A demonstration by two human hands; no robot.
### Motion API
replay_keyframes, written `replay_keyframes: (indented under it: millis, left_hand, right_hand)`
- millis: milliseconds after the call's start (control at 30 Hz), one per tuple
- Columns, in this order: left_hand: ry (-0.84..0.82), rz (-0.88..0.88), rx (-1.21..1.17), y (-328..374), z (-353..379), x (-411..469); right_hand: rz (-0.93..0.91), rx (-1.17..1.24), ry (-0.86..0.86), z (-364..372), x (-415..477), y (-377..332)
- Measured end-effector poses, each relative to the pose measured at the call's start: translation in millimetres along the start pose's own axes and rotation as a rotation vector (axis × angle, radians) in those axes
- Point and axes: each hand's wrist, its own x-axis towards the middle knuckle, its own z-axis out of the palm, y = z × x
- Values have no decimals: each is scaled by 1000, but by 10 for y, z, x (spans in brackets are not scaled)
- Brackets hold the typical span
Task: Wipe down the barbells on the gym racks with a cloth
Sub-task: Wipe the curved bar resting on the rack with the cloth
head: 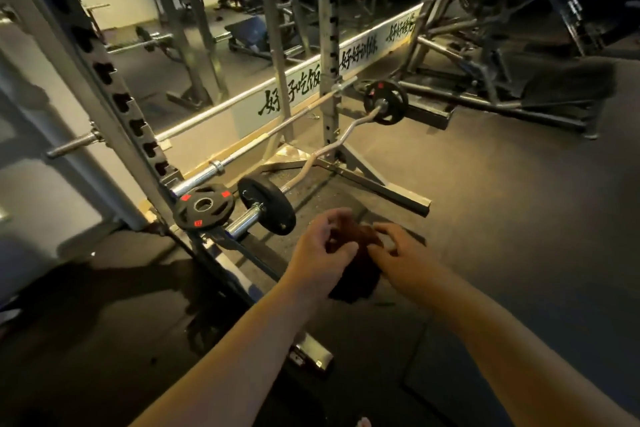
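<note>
Obs: your left hand [322, 250] and right hand [398, 253] meet in front of you. The fingers of both are curled into a dark reddish cloth [356, 274], bunched between them and hanging a little below. Both hands are clamped on the cloth; neither touches metal.

Position: the cloth is in mid-air over the floor mat [346, 329], apart from every bar. The curl bar [332, 146] lies at 12 o'clock from your hands, low by the rack foot, with its near plate [266, 206] at 11 o'clock. The straight barbell [221, 165] sits further out at 11 o'clock, against the rack upright [104, 80]. A loose plate [204, 206] lies at 10 o'clock.

Step, as judged: cloth preparation, folding or regripping, with no wiping contact yet.

Next move calls for:
- settle the cloth into one hand as a pad
- reach toward 12 o'clock and wrap it round the curl bar's shaft
- let your free hand steady the bar, since it looks likely to roll

Caution: motion blur hides the exact finger placement on the cloth
</note>
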Motion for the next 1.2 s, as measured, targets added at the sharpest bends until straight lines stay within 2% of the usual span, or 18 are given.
replay_keyframes:
  millis: [100, 200, 367, 433, 500, 600, 700, 767, 833, 900, 967, 1200]
  left_hand:
    - [-114, -53, 58, 89, -37, 581]
    - [-191, -74, 153, 217, -58, 1177]
    - [-201, -113, 130, 301, 21, 1975]
    - [-254, -134, 146, 296, 68, 2268]
    - [-260, -165, 135, 285, 87, 2520]
    - [-115, -232, 11, 149, 112, 2900]
    - [125, -339, -249, -28, 204, 3165]
    - [223, -345, -320, -122, 324, 3357]
    - [316, -343, -393, -163, 451, 3569]
    - [425, -361, -379, -175, 587, 3798]
    - [528, -353, -349, -178, 672, 4058]
    - [808, -419, -438, -336, 710, 4775]
  right_hand:
    - [-174, -140, 2, -284, 538, 69]
    - [-298, -441, -68, -628, 1041, 4]
    - [-173, -291, -264, -1110, 1854, 16]
    - [-122, -286, -399, -1236, 2150, 28]
    - [-93, -301, -454, -1301, 2412, 44]
    - [-111, -275, -412, -1359, 2895, 109]
    - [-35, -13, -320, -1425, 3312, 163]
    - [32, 69, -308, -1496, 3611, 188]
    - [54, 35, -406, -1554, 3906, 248]
    - [96, 30, -529, -1622, 4159, 281]
    - [112, 18, -584, -1640, 4436, 301]
    - [88, -42, -503, -1401, 5270, 499]
